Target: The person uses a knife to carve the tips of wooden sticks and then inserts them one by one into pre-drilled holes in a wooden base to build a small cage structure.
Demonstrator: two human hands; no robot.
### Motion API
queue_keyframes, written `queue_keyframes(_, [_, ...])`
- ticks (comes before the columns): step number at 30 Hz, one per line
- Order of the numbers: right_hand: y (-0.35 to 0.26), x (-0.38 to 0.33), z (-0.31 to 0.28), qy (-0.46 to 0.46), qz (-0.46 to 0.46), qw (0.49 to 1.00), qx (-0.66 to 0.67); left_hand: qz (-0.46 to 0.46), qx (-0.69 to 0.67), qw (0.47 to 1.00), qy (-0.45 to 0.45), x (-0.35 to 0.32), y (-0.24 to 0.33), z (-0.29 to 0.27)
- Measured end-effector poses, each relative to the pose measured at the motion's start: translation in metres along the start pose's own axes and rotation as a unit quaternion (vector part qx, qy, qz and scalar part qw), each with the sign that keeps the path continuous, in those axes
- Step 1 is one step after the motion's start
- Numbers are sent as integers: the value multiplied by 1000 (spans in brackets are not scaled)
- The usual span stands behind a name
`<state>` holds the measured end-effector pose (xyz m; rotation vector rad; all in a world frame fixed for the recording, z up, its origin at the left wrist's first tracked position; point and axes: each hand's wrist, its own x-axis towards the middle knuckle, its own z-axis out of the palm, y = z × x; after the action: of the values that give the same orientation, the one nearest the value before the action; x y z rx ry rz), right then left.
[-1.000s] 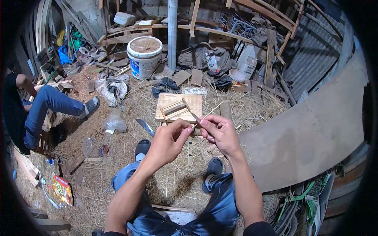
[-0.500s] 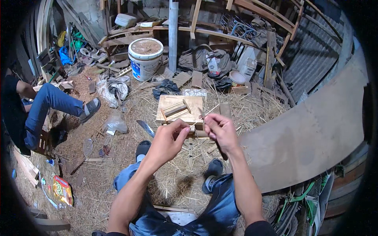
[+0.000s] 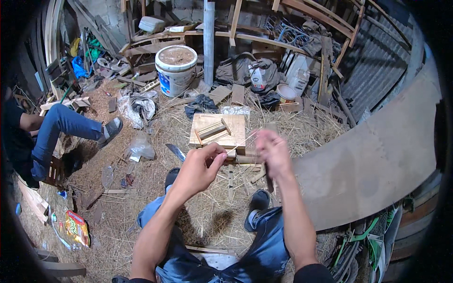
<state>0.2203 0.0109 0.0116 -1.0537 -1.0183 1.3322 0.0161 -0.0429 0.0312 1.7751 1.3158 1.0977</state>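
The left hand (image 3: 200, 165) pinches one end of a thin pale bamboo sliver (image 3: 241, 143), holding it taut above the straw-covered ground. The right hand (image 3: 272, 152) is motion-blurred at the sliver's other end, so I cannot tell whether it grips. Beyond them, a square pale wooden block (image 3: 218, 131) sits within reach as a work surface, a knife blade (image 3: 175, 152) beside its left edge.

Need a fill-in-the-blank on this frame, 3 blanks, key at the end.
1. The left hand pinches one end of a thin ____.
2. The wooden board lies on ground covered with ____.
3. The white bucket stands ____ the board, farther from the person.
The right hand is motion-blurred.

Missing words: stick; straw; beyond
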Motion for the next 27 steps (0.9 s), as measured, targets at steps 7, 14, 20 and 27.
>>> queue_keyframes(7, [-14,10,-44,89,-55,994,25,7,12,998,67,0,-9,-4])
queue_keyframes(14, [2,-24,26,-83,-43,996,-8,37,-9,997,64,2,-4,12])
queue_keyframes(20, [-5,-12,15,-36,-40,998,27,20,3,999,36,0,-3,11])
queue_keyframes(27, [1,-15,16,-74,-45,996,1,34,11,998,59,-1,-6,12])
